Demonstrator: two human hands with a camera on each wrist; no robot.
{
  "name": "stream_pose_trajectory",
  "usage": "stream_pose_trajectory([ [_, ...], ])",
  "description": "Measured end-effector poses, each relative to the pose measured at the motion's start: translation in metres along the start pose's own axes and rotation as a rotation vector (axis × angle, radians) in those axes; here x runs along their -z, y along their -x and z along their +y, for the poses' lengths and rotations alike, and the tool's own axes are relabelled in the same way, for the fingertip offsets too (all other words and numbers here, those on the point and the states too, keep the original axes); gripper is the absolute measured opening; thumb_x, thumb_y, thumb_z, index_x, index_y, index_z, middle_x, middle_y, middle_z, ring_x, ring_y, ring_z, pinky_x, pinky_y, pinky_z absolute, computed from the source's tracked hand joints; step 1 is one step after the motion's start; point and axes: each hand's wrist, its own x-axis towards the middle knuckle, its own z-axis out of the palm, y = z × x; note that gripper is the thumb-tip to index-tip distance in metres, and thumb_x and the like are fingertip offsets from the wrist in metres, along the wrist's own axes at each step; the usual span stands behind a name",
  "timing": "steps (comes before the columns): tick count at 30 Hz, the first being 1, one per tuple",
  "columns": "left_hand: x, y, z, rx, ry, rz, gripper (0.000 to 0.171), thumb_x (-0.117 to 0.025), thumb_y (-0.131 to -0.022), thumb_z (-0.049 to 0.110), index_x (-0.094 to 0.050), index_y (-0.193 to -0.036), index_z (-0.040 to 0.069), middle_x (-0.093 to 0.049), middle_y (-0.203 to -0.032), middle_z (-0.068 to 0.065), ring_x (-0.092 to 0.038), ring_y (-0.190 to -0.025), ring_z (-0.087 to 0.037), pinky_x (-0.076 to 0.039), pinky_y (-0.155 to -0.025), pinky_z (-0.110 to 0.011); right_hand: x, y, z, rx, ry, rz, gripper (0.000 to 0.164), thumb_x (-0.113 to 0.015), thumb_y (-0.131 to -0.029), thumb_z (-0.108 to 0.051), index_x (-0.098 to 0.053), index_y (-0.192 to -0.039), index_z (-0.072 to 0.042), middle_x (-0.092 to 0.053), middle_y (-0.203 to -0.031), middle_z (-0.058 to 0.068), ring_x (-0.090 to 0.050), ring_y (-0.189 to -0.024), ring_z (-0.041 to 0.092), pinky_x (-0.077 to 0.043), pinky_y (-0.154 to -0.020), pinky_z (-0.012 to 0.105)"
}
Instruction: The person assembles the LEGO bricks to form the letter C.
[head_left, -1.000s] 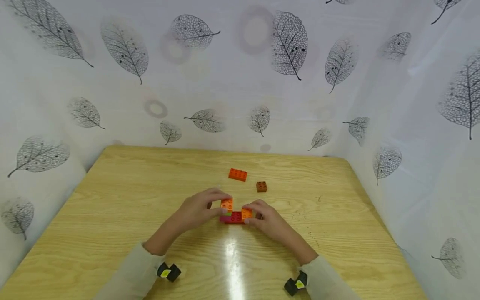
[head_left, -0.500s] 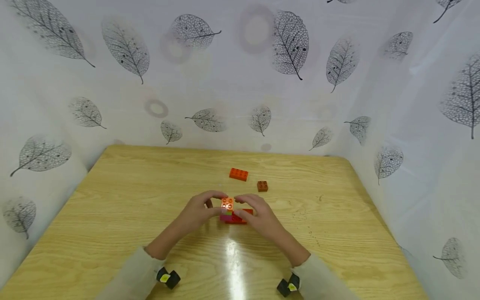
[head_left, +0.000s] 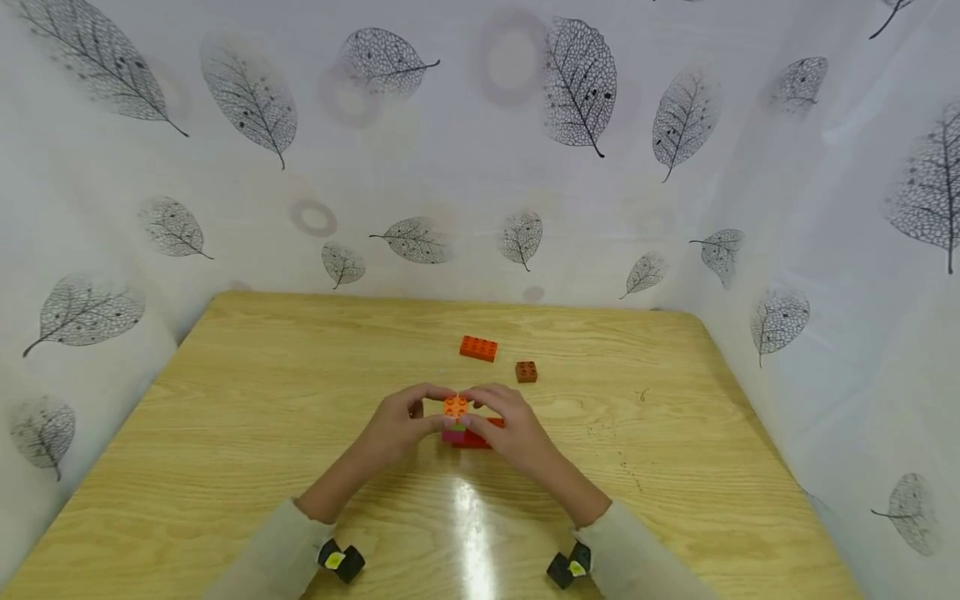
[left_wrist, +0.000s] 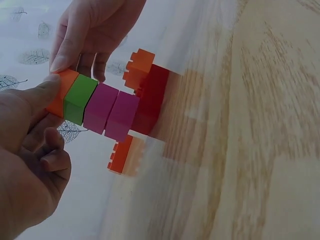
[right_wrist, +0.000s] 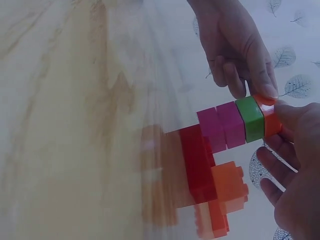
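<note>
A short tower of toy building bricks rises from one end of a red brick [left_wrist: 152, 100]. Upward from the red come two magenta bricks [right_wrist: 220, 127], a green brick [right_wrist: 250, 118] and an orange brick [head_left: 455, 407] at the top. My left hand [head_left: 401, 422] pinches this top brick from the left, its thumb on the near side. From the right, my right hand [head_left: 521, 427] pinches the same brick, with the thumbs close together. Another orange brick [right_wrist: 230, 186] sits on the red brick's other end, behind my right hand in the head view.
Beyond my hands, an orange-red brick [head_left: 478, 348] and a smaller brown brick [head_left: 527, 372] lie on the wooden table [head_left: 300, 358]. A white leaf-patterned curtain [head_left: 450, 167] encloses the back and sides.
My right hand has left the orange brick at the right end and moved left to the tower's top brick. My left hand has stayed at the tower.
</note>
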Motion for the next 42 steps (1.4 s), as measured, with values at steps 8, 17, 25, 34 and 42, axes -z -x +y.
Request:
stream_pose_trajectory([
  [8,-0.001,-0.002,-0.007,-0.005,0.054,0.006,0.036,-0.075,-0.091,0.029,-0.07,-0.124,0.016,-0.068,-0.1,-0.007,-0.034,-0.054,-0.008,-0.032,-0.05,-0.023,-0.005,-0.002,0.004,0.061,0.014,0.02,0.03,-0.069,-0.096,-0.017,-0.069,-0.126,-0.011,-0.067,-0.124,0.003,-0.057,-0.086,0.012,-0.053,-0.076,0.036],
  [17,-0.005,-0.004,-0.008,0.045,0.114,-0.013,0.038,-0.076,-0.09,0.033,-0.069,-0.125,0.019,-0.07,-0.112,-0.005,-0.033,-0.052,-0.008,-0.031,-0.048,-0.022,-0.005,0.002,0.01,0.046,-0.067,0.033,0.029,-0.068,-0.097,-0.014,-0.068,-0.126,-0.012,-0.066,-0.119,0.002,-0.044,-0.067,0.012,-0.043,-0.06,0.025],
  [25,-0.004,-0.003,-0.011,0.056,0.115,-0.024,0.036,-0.075,-0.092,0.033,-0.068,-0.126,0.023,-0.068,-0.105,-0.009,-0.033,-0.054,-0.01,-0.031,-0.05,-0.022,-0.007,0.002,0.007,0.009,-0.092,0.015,0.029,-0.068,-0.097,-0.012,-0.067,-0.125,-0.008,-0.065,-0.12,0.007,-0.046,-0.069,0.011,-0.044,-0.06,0.023],
  [34,0.0,0.002,-0.01,0.054,0.116,-0.031,0.038,-0.074,-0.093,0.029,-0.066,-0.128,0.019,-0.066,-0.124,-0.006,-0.036,-0.058,-0.01,-0.034,-0.053,-0.023,-0.009,0.002,0.002,-0.107,-0.112,-0.054,0.031,-0.062,-0.102,-0.028,-0.064,-0.131,-0.016,-0.062,-0.126,0.0,-0.051,-0.072,0.007,-0.048,-0.061,0.024],
  [42,-0.004,-0.002,-0.013,0.05,0.142,-0.035,0.04,-0.074,-0.093,0.028,-0.065,-0.131,0.017,-0.064,-0.13,-0.011,-0.039,-0.06,-0.01,-0.035,-0.054,-0.023,0.001,0.002,-0.001,-0.197,-0.177,-0.09,0.033,-0.062,-0.101,-0.032,-0.063,-0.133,-0.021,-0.062,-0.125,-0.003,-0.053,-0.072,0.008,-0.049,-0.063,0.025],
])
